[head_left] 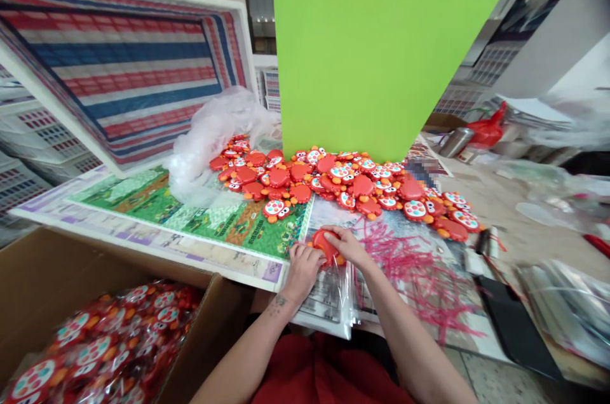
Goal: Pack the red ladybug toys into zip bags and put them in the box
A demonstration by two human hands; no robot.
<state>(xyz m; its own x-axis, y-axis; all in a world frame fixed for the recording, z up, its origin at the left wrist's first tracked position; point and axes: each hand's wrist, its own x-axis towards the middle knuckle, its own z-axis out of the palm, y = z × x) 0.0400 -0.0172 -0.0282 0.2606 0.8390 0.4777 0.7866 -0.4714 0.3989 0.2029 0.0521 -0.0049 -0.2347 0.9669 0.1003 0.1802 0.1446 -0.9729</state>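
My right hand (347,244) is closed round a red crab-shaped toy (325,245) at the near edge of the table. My left hand (302,269) pinches the mouth of a clear plastic bag (336,293) just below the toy. The toy sits at the bag's opening. Behind my hands a heap of the same red and orange crab toys (343,185) spreads across the table. Under my hands lies a stack of more clear bags.
A cardboard box (57,264) at the lower left holds several bagged crab toys (105,340). A green board (376,67) stands behind the heap. A crumpled clear bag (214,137) lies left. Red twist ties (410,270) lie right, beside a black pad (512,324).
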